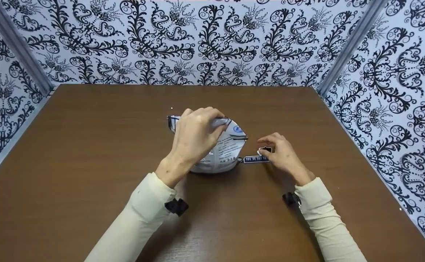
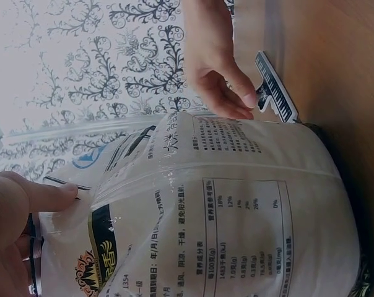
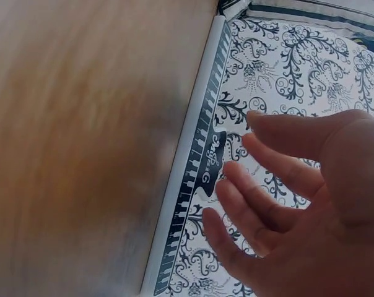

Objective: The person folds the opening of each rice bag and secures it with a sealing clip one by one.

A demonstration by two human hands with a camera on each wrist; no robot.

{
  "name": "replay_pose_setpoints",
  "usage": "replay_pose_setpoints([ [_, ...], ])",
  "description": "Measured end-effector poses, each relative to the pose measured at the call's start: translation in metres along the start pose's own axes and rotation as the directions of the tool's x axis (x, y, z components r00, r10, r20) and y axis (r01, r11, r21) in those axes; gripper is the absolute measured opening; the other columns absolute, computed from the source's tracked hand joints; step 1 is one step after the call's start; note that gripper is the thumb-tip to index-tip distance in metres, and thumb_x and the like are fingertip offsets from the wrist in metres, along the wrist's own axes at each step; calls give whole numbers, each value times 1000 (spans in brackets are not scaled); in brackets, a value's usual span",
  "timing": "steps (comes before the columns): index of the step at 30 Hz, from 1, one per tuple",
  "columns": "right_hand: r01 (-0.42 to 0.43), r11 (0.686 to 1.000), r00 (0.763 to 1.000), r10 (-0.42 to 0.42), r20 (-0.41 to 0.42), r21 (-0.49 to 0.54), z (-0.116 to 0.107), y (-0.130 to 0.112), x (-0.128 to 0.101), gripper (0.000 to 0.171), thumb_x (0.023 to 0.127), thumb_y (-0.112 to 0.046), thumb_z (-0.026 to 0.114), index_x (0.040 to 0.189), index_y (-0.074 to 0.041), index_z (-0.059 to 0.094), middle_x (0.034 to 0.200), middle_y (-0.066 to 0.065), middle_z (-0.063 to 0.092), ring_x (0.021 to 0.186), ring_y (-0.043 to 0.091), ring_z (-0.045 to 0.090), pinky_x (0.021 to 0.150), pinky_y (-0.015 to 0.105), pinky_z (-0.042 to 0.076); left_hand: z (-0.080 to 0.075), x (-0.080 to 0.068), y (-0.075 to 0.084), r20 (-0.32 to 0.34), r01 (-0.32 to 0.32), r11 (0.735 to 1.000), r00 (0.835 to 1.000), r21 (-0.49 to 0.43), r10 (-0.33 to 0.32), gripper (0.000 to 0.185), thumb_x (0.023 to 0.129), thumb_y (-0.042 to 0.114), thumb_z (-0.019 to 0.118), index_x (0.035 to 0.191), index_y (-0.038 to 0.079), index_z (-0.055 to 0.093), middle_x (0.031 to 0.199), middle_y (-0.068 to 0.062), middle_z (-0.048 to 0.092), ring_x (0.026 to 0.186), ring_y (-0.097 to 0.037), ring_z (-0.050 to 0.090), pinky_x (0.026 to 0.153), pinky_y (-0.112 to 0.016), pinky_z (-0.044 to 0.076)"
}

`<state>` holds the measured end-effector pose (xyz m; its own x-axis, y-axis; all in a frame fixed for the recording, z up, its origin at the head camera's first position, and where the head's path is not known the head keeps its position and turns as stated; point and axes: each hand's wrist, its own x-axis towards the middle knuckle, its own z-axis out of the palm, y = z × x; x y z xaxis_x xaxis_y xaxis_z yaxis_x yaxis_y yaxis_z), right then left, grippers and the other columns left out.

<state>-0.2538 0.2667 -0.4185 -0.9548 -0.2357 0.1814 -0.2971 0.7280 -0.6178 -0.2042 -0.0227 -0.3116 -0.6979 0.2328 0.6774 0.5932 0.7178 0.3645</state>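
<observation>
A white, printed plastic bag of rice (image 1: 230,149) stands upright on the table, its dark-edged top folded over. My left hand (image 1: 196,134) pinches that top edge; in the left wrist view the thumb (image 2: 57,195) presses on the printed side. Right of the bag's base is a long clip (image 1: 252,159) with a piano-key pattern. The right wrist view shows its black, lettered tab (image 3: 213,162) sticking out from the bar. Around the tab hovers my right hand (image 1: 285,154), fingers spread and slightly bent, apparently apart from the clip.
The brown wooden table (image 1: 106,145) extends on all sides of the bag. Patterned black-and-white panels (image 1: 212,43) enclose the back and both sides. A tiny white speck (image 1: 172,108) lies behind the bag.
</observation>
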Motion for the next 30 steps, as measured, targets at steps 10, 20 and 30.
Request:
replay_pose_setpoints([
  [10, -38, 990, 996, 47, 72, -133, -2, 6, 0, 36, 96, -10, 71, 131, 0, 69, 131, 23, 64, 127, 44, 55, 109, 58, 43, 2, -1, -2, -14, -10, 1000, 1000, 5, 10, 14, 88, 19, 83, 101, 15, 79, 96, 1, 81, 90, -18, 76, 73, -36, 46],
  [20, -58, 987, 993, 72, 91, -149, -1, 6, 1, 28, 96, -12, 71, 122, -2, 72, 127, 21, 67, 124, 43, 60, 109, 57, 44, 2, -1, -1, -2, -2, 1000, 1000, -2, 2, 14, 88, 18, 83, 101, 14, 79, 98, 0, 81, 90, -18, 76, 73, -36, 45],
  [30, -84, 988, 994, 92, 58, -130, -4, 3, 0, 21, 94, -8, 74, 114, -4, 73, 117, 18, 66, 113, 38, 60, 102, 55, 46, 2, -1, -1, 3, 3, 1000, 1000, -5, -3, 14, 88, 19, 82, 101, 15, 79, 98, 1, 81, 91, -18, 75, 73, -36, 45],
])
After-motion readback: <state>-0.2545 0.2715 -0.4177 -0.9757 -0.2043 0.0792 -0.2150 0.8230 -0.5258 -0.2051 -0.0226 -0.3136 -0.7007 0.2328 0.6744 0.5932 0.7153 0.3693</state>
